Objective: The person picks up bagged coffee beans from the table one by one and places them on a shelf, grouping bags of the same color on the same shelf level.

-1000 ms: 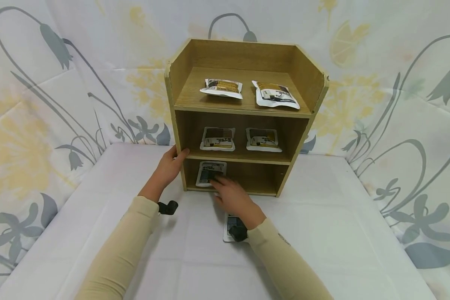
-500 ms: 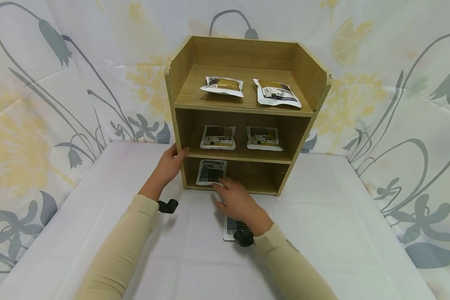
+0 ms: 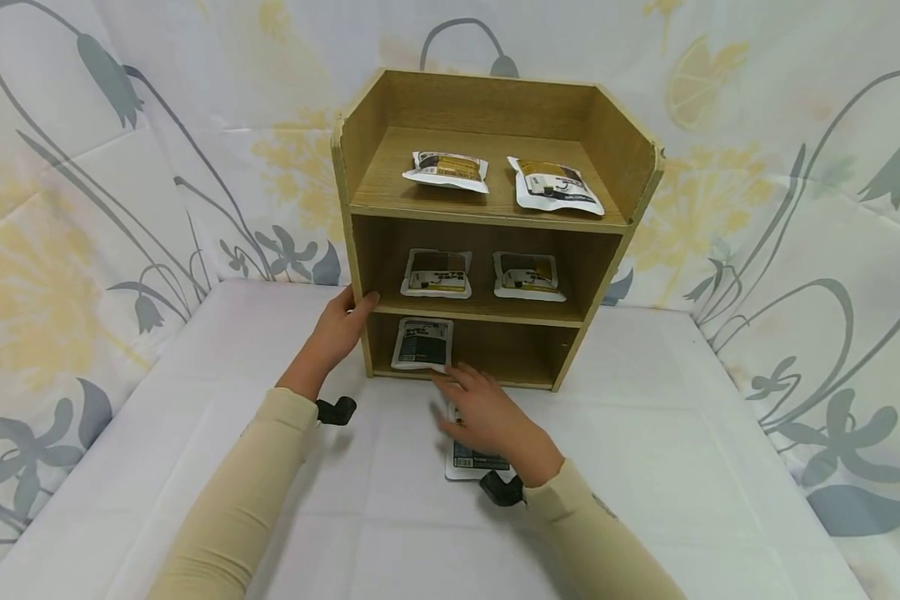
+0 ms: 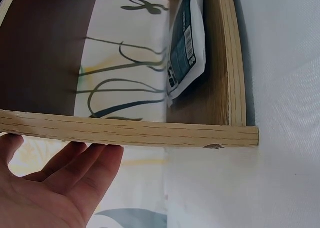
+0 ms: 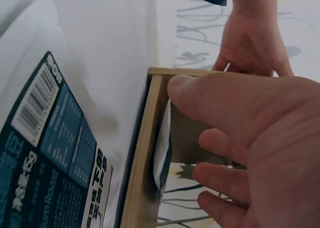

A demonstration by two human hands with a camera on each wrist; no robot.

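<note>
My left hand [image 3: 337,329] holds the left side panel of a small wooden shelf [image 3: 468,218], its thumb over the front edge. In the left wrist view its fingers [image 4: 97,173] rest against the panel's outer face. On the bottom shelf, at the left, a white-edged dark pouch [image 3: 423,343] leans back. My right hand [image 3: 487,412] hovers just before the shelf with fingers spread and nothing held, fingertips near that pouch's lower right corner. Beneath it another dark pouch [image 3: 474,461] lies on the table, partly hidden; the right wrist view shows its barcode and blue label [image 5: 70,128].
Two pouches with yellow and black labels stand on the middle shelf, a left pouch [image 3: 437,273] and a right pouch [image 3: 528,277]. On the top board lie a left pouch [image 3: 450,172] and a right pouch [image 3: 557,185]. A white cloth [image 3: 682,467] covers the table; flowered fabric [image 3: 157,142] hangs behind.
My right hand has drawn back from the bottom-shelf pouch, toward me and slightly right, uncovering more of it. My left hand stays at the panel.
</note>
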